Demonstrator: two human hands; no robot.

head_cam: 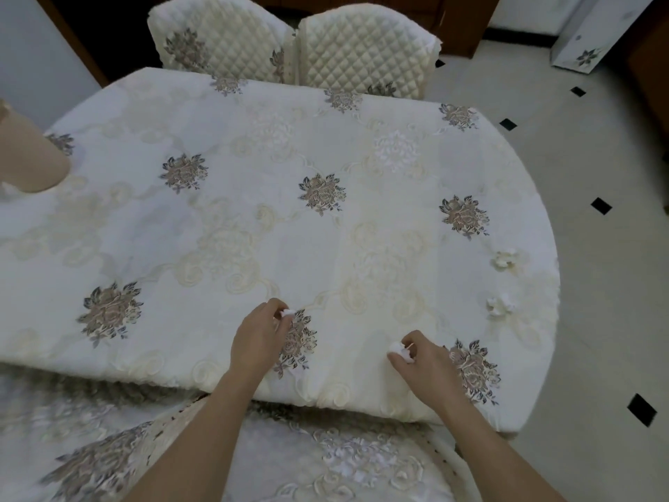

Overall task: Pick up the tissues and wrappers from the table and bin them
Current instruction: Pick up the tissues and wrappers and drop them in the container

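My left hand hovers over the near edge of the table, fingers closed on a small crumpled white tissue. To its right, my right hand pinches another crumpled white tissue just above the cloth. Two more crumpled tissues lie loose near the table's right edge: one further back, one closer. No bin is in view.
The table wears a cream embroidered cloth with grey-brown flower motifs. Two quilted chairs stand at the far side, another chair seat lies under my arms. A beige cone-shaped object sits at the left edge. Tiled floor runs along the right.
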